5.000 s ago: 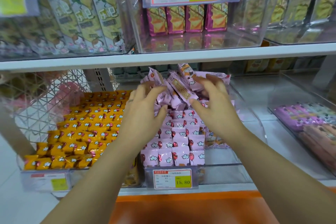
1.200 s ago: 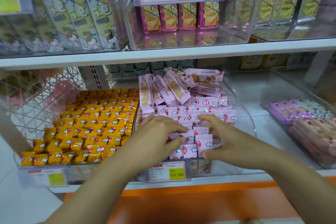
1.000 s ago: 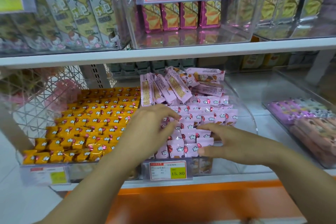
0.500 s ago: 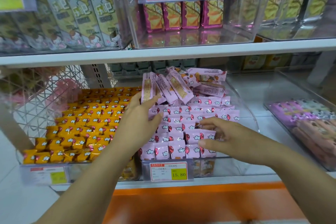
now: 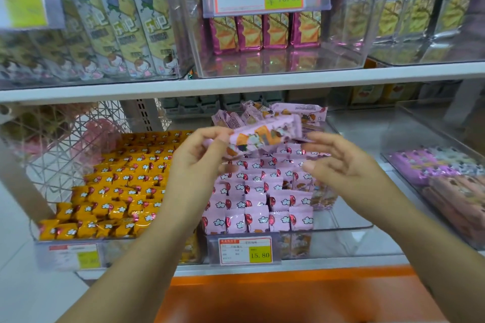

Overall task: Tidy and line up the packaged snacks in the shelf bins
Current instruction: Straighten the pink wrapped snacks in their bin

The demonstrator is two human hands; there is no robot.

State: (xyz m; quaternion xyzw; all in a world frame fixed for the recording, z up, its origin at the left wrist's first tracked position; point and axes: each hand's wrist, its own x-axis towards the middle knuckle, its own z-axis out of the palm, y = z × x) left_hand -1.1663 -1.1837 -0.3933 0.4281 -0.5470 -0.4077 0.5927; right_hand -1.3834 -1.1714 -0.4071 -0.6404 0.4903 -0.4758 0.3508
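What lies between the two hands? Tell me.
Head view: a long pink snack pack, pinched by the left hand, reaches toward the open right hand.

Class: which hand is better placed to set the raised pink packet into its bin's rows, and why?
Left, probably. The left hand pinches the pink packet at one end, above the rows of pink packets. The right hand is open near the other end, with no grip on anything.

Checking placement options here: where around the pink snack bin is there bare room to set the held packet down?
Bare bin floor lies right of the pink rows. Bare shelf runs between that bin and the right-hand bin. Crowded: the loose pile at the back and the full orange bin.
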